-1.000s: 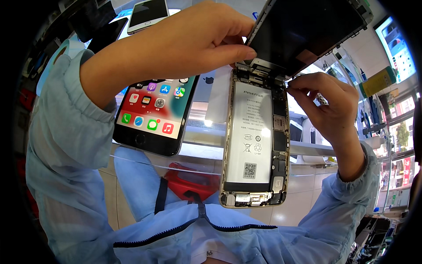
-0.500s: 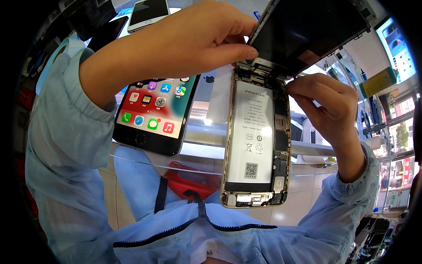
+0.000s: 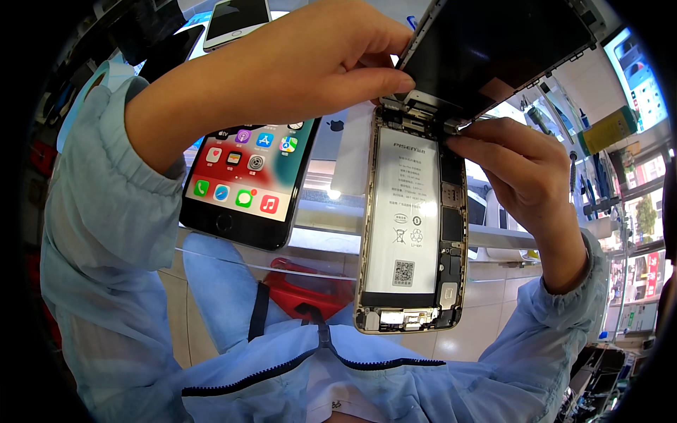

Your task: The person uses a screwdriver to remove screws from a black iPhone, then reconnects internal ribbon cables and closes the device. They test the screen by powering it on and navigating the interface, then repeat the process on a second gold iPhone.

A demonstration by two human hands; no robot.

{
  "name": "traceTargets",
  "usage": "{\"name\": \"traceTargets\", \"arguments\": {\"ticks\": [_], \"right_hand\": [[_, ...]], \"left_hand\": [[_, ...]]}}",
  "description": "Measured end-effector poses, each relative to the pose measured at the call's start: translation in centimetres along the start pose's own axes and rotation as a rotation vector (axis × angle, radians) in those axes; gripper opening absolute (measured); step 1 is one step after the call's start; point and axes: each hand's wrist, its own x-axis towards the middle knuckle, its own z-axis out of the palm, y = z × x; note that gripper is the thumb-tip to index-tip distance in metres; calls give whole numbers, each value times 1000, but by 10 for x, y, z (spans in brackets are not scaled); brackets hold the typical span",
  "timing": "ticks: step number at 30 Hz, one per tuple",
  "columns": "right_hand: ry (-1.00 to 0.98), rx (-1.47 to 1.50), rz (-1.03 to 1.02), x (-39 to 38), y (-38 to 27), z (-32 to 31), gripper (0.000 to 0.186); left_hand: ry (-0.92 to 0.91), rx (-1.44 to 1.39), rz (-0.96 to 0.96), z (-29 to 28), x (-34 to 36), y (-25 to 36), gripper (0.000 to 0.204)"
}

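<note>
An opened phone body (image 3: 451, 292) stands out before me, its long white battery (image 3: 405, 211) and dark circuit boards exposed. My left hand (image 3: 352, 63) pinches the edge of the raised phone screen (image 3: 501, 49), thumb on the near side. The screen tilts up and back from the body's top end. At the body's upper right corner my right hand (image 3: 518, 158) is closed, thumb and fingertips together. Between its fingertips shows a small silvery metal piece (image 3: 452, 128), partly hidden. Under my left forearm lies a lit black phone (image 3: 243, 190) with colourful icons.
A white phone (image 3: 236, 21) lies at the back left. The glass counter (image 3: 331, 243) spans in front of me, with a red stool (image 3: 303, 289) showing beneath its edge. A yellow-green bottle (image 3: 606, 132) and a lit screen (image 3: 638, 77) are at the far right.
My right hand has shifted slightly left over the body's upper corner, and a silvery metal piece now shows at its fingertips. My left hand still holds the screen up.
</note>
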Motion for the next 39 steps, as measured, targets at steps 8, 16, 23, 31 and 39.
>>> {"name": "traceTargets", "arguments": {"ticks": [8,16,23,31,39], "right_hand": [[-63,12,78,-4,-2,0,27],[-84,84,171,-3,-5,-2,22],[-80,228,188,-3,-3,-1,24],[-132,227,208,-2,-9,-3,31],[-24,217,289,-7,-10,2,33]], "left_hand": [[6,-27,-19,0,-1,0,18],[5,3,0,0,-1,-1,17],[16,28,15,0,-1,0,17],[15,-23,-3,1,1,-1,16],[5,9,-47,-2,-1,1,15]]}}
